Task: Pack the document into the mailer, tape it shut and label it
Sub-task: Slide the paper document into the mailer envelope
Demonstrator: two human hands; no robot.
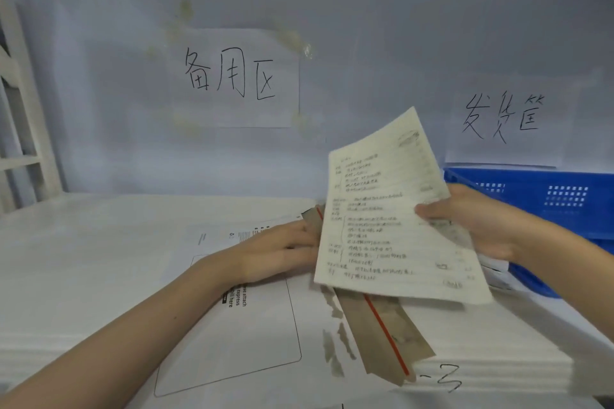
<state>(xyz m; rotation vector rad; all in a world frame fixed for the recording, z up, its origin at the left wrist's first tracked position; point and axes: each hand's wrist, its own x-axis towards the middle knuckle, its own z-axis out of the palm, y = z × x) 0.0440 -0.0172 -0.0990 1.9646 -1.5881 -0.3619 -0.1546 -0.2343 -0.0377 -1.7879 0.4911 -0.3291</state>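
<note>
- The document (392, 209) is a thin, cream-coloured sheaf of paper covered in lines of handwriting, its corners soft and a little curled; it hangs tilted in the air above the mailer's open end, top corner toward the wall.
- The right hand (478, 219) pinches the document at its right edge, thumb laid across the front of the page and the other fingers hidden behind the paper.
- The mailer (232, 319) is a flat, white cardboard envelope lying on the table (83, 259), printed with a rounded rectangular outline, small black text and a barcode patch.
- Its flap (382, 332) lies folded open to the right, showing a matte brown inner face with a thin red tear strip running along it and ragged torn patches beside the fold.
- The left hand (282, 249) rests on the mailer near the flap's fold; its fingertips are hidden behind the document, so how far they spread cannot be told.
- A blue plastic basket (548, 196) with perforated walls stands at the right, just behind the right hand.
- Two white paper signs are fixed to the pale wall: one (236, 76) at centre, another (501, 119) above the basket, both with black handwritten characters.
</note>
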